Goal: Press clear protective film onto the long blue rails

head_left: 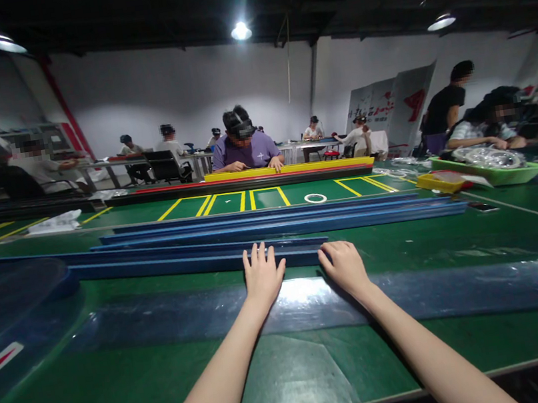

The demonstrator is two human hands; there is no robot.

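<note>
Left hand (262, 275) flat, fingers spread wide, fingertips on near blue strip (197, 263). Right hand (343, 266) palm down, fingers curled at strip's right end; gripping or merely touching, cannot tell. Strip lying lengthwise on green table (126, 398), just beyond clear plastic sleeve (415, 297) under both wrists. More blue strips (272, 224) stacked farther back. Opposite, a person behind yellow strips (289, 169).

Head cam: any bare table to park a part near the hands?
Bare green table lies on the near side of the plastic-wrapped strip, either side of the forearms. More lies between the blue rails and the yellow-lined markings. Crowded: left hand and right hand at the nearest rail; green tray far right.
</note>
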